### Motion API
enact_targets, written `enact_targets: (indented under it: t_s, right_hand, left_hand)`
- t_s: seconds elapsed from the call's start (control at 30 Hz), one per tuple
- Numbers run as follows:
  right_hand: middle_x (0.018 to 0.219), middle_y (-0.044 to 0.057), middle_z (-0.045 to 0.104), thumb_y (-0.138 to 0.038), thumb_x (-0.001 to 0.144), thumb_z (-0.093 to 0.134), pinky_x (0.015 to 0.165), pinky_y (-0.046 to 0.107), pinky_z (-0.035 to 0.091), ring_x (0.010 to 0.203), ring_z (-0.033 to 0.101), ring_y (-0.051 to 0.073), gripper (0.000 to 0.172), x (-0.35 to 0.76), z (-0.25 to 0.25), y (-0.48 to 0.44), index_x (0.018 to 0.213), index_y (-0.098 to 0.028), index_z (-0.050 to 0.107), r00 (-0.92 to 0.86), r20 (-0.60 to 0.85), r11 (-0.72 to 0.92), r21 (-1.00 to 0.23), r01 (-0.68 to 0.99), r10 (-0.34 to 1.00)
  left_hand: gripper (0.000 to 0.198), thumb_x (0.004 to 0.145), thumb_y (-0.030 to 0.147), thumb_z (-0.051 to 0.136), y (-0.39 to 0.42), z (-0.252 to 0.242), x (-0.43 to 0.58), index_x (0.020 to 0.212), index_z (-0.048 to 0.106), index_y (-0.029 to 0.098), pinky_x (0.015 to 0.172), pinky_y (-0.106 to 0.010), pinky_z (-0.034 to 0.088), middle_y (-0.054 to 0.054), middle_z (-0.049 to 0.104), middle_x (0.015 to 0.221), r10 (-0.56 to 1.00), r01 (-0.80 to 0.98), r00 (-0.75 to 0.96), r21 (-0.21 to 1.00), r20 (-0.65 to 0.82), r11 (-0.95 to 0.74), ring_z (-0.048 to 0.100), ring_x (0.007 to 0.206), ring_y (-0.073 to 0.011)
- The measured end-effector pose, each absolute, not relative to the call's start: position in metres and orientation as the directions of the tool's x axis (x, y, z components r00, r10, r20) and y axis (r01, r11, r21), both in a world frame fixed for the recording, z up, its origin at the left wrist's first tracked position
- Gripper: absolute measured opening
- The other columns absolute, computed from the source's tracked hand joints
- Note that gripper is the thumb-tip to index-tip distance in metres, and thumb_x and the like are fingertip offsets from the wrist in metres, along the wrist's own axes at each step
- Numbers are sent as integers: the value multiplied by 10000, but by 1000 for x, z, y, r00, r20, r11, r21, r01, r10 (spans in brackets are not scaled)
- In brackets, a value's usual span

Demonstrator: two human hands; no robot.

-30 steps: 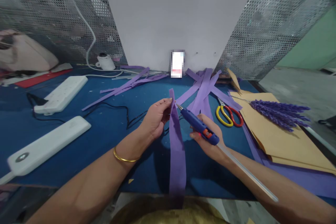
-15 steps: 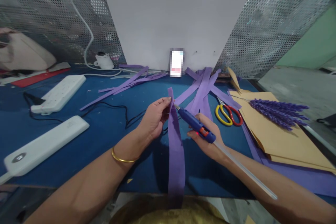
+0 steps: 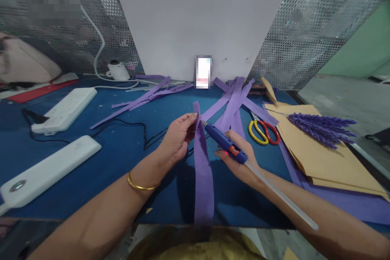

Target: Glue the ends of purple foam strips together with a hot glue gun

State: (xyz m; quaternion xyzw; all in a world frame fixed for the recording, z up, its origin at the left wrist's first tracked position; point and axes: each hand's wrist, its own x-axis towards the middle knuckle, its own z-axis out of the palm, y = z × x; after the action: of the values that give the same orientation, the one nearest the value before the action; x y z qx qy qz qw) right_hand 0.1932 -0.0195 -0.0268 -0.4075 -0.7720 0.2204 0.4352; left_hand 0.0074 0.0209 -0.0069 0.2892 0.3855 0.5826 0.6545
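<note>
Near its top end, a purple strip (image 3: 203, 183) is pinched in my left hand (image 3: 179, 136), and the rest of it hangs down past the table's front edge. My right hand (image 3: 239, 154) is wrapped round a blue glue gun (image 3: 224, 140) whose metal tip meets the strip beside my left fingertips; I cannot tell if glue is coming out. From the gun's back end sticks a long clear glue stick (image 3: 283, 197). Right of the gun lie scissors (image 3: 263, 130) with one yellow and one red handle. Behind it more purple strips (image 3: 234, 103) are piled loosely.
Two white power strips (image 3: 65, 109) and a black cord (image 3: 143, 130) occupy the left side. Purple flower sprigs (image 3: 319, 128) rest on tan sheets (image 3: 323, 166) at the right. A phone (image 3: 203, 72) leans on a white board (image 3: 198, 20) at the back.
The whole view has shifted slightly. Both hands keep their hold, with the glue gun's tip still at the strip.
</note>
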Motion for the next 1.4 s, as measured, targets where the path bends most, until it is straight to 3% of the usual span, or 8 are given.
enact_targets:
  t_s: [0.57, 1.4]
  right_hand:
    - [711, -25, 497, -348, 864, 624, 580, 271, 386, 633, 491, 140, 206, 193, -25, -20, 763, -234, 485, -282, 475, 552, -695, 461, 834]
    - [699, -47, 469, -310, 849, 652, 555, 255, 334, 600, 439, 120, 248, 193, -29, -20, 752, -236, 436, -276, 473, 547, -688, 478, 837]
  left_hand:
    - [226, 683, 289, 833, 21, -6, 7, 737, 665, 149, 580, -207, 426, 17, 618, 667, 985, -544, 36, 823, -172, 163, 537, 577, -81]
    - [195, 667, 261, 833, 23, -6, 5, 720, 677, 156, 566, -198, 421, 24, 605, 652, 984, -557, 1, 817, -177, 148, 516, 567, -78]
